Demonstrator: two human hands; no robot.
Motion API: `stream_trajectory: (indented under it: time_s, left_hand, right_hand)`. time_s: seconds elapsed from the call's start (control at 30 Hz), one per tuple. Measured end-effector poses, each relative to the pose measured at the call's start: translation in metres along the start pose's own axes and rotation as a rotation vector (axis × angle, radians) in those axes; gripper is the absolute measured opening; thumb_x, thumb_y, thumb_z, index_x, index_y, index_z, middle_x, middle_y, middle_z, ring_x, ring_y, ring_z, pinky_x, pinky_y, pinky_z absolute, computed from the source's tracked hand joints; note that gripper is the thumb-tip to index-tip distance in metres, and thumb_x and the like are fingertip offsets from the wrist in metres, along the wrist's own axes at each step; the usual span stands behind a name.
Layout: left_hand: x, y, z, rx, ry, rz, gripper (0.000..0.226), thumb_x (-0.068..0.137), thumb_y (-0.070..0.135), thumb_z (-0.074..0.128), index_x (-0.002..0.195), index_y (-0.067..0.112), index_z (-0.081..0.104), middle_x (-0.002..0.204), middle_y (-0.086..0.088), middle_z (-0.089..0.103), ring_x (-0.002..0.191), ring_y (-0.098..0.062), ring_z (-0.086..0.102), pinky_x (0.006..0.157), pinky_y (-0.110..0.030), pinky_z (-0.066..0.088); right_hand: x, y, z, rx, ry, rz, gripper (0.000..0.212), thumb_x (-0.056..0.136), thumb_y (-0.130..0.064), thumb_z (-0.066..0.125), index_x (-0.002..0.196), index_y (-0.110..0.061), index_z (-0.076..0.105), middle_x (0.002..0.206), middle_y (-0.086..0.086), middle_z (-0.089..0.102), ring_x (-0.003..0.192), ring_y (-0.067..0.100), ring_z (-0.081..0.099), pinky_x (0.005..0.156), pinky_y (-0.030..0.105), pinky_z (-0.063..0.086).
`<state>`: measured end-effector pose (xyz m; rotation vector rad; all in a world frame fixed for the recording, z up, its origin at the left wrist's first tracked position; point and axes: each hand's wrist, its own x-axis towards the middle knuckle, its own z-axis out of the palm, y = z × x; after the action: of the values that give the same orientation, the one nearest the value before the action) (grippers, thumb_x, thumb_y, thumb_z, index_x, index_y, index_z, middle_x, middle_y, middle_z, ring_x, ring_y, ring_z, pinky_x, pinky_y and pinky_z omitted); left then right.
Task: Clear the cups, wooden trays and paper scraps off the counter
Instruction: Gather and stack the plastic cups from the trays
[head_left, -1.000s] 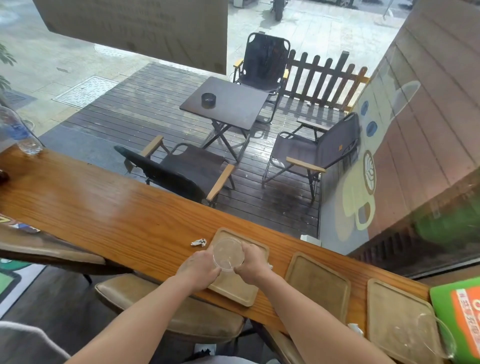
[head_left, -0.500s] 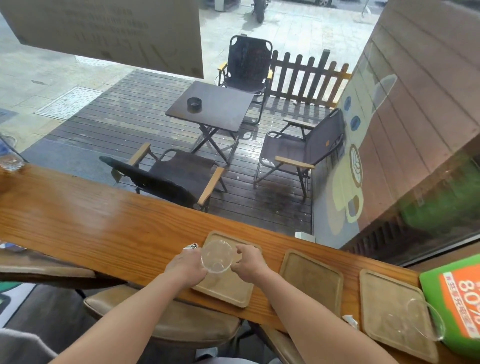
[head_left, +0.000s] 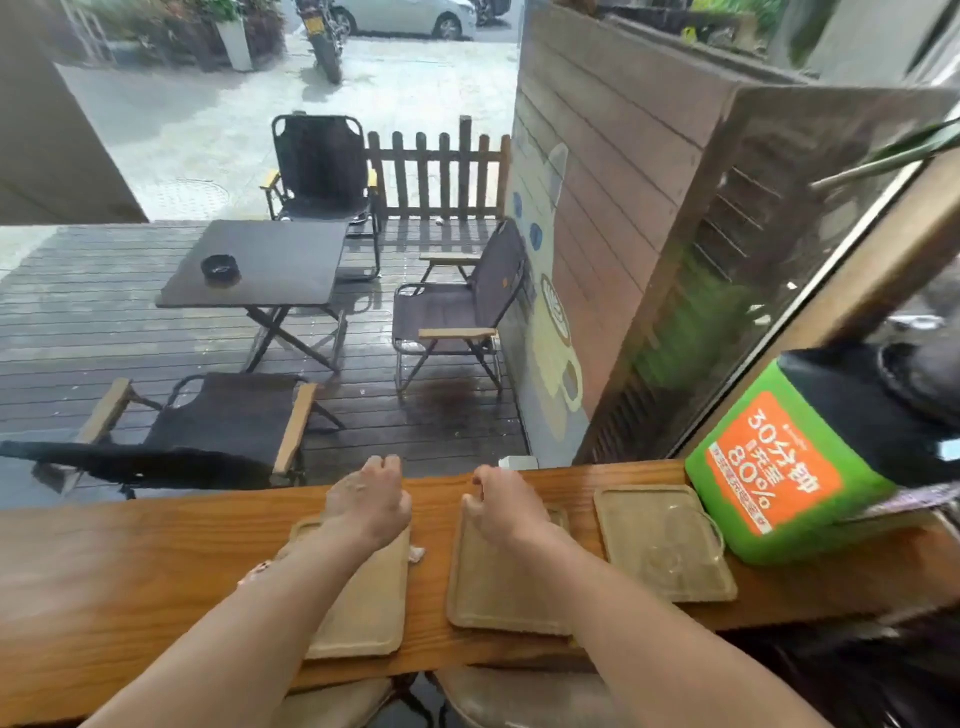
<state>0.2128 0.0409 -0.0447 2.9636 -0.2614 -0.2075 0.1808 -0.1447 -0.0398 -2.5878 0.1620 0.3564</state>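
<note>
Soft daylight from outside, sheen on the deck (head_left: 441, 415); edges bend and the right side blurs.

Carried on the wooden counter (head_left: 130, 571): left tray (head_left: 363, 613), middle tray (head_left: 498, 587) and right tray (head_left: 639, 514), side by side. Had a paper scrap (head_left: 417, 552) between the first two, a green box (head_left: 779, 467) rightmost.

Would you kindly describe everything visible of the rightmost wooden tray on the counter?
The rightmost wooden tray is a pale, light-brown rectangle with rounded corners and a low raised rim, apparently of light wood. It lies flat on the wooden counter, apart from the middle tray, with its far right corner close beside the green box. A clear cup seems to lie on it, though it is faint and blurred.
</note>
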Motion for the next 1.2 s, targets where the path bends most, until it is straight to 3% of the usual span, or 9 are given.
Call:
stream_trajectory:
  time_s: [0.07,0.23,0.33,0.5,0.63,0.73,0.87,1.0,1.2]
  left_hand:
    - [0.008,0.044,0.001,0.006,-0.025,0.083,0.031,0.091,0.035,0.046,0.117,0.018,0.051,0.116,-0.005,0.059,0.102,-0.030,0.063,0.075,-0.038,0.048]
    - [0.007,0.146,0.022,-0.037,-0.131,0.278,0.038,0.090,0.038,0.047,0.122,0.018,0.050,0.119,-0.004,0.057,0.107,-0.031,0.060,0.082,-0.040,0.048]
    - [-0.001,0.194,0.040,-0.036,-0.167,0.371,0.041,0.089,0.041,0.049,0.124,0.019,0.051,0.122,-0.003,0.058,0.109,-0.031,0.060,0.077,-0.038,0.046]
    - [-0.012,0.248,0.070,-0.047,-0.247,0.480,0.026,0.086,0.044,0.049,0.103,0.025,0.052,0.106,0.000,0.060,0.093,-0.025,0.062,0.064,-0.034,0.042]
    - [-0.018,0.280,0.087,-0.066,-0.309,0.498,0.026,0.087,0.042,0.053,0.108,0.026,0.055,0.102,0.002,0.061,0.087,-0.021,0.062,0.067,-0.033,0.051]
    - [-0.022,0.299,0.100,-0.071,-0.337,0.524,0.023,0.089,0.040,0.052,0.106,0.025,0.054,0.101,0.002,0.062,0.083,-0.018,0.060,0.066,-0.031,0.051]
    - [-0.019,0.313,0.114,-0.064,-0.383,0.518,0.027,0.090,0.038,0.052,0.111,0.022,0.056,0.106,0.000,0.063,0.091,-0.021,0.062,0.077,-0.037,0.057]
    - [-0.010,0.316,0.130,-0.085,-0.417,0.468,0.030,0.090,0.038,0.054,0.115,0.023,0.056,0.108,0.000,0.064,0.092,-0.019,0.062,0.077,-0.035,0.058]
    - [0.023,0.314,0.163,-0.141,-0.481,0.332,0.031,0.088,0.034,0.061,0.115,0.020,0.055,0.101,0.001,0.064,0.084,-0.017,0.063,0.072,-0.036,0.058]
  right_hand:
    - [-0.007,0.028,-0.018,-0.033,0.041,0.023,0.024,0.095,-0.037,0.055,0.101,-0.014,0.058,0.102,0.006,0.065,0.094,0.028,0.064,0.074,0.036,0.051]
    - [-0.034,0.102,-0.039,-0.016,0.107,0.172,0.022,0.093,-0.040,0.056,0.099,-0.019,0.056,0.105,0.004,0.065,0.095,0.027,0.063,0.075,0.038,0.052]
    - [-0.053,0.145,-0.042,0.033,0.102,0.263,0.019,0.092,-0.040,0.057,0.094,-0.022,0.052,0.103,0.005,0.064,0.095,0.029,0.062,0.073,0.036,0.048]
    - [-0.090,0.206,-0.049,0.126,0.106,0.381,0.014,0.089,-0.037,0.055,0.087,-0.025,0.050,0.095,0.003,0.061,0.089,0.027,0.060,0.074,0.037,0.050]
    - [-0.112,0.243,-0.056,0.127,0.141,0.427,0.013,0.091,-0.038,0.057,0.093,-0.025,0.055,0.092,-0.001,0.056,0.089,0.024,0.060,0.068,0.031,0.042]
    - [-0.119,0.263,-0.059,0.112,0.147,0.469,0.019,0.093,-0.039,0.056,0.100,-0.021,0.059,0.100,0.001,0.062,0.088,0.021,0.059,0.071,0.033,0.049]
    - [-0.118,0.277,-0.057,0.105,0.121,0.523,0.030,0.093,-0.040,0.056,0.112,-0.018,0.061,0.111,0.005,0.066,0.100,0.024,0.063,0.081,0.040,0.056]
    - [-0.109,0.289,-0.051,0.141,0.078,0.592,0.034,0.091,-0.040,0.061,0.116,-0.018,0.055,0.115,0.005,0.064,0.103,0.024,0.063,0.082,0.040,0.057]
    - [-0.086,0.317,-0.036,0.267,0.038,0.641,0.059,0.085,-0.037,0.071,0.133,-0.020,0.041,0.131,0.006,0.055,0.118,0.029,0.056,0.092,0.044,0.053]
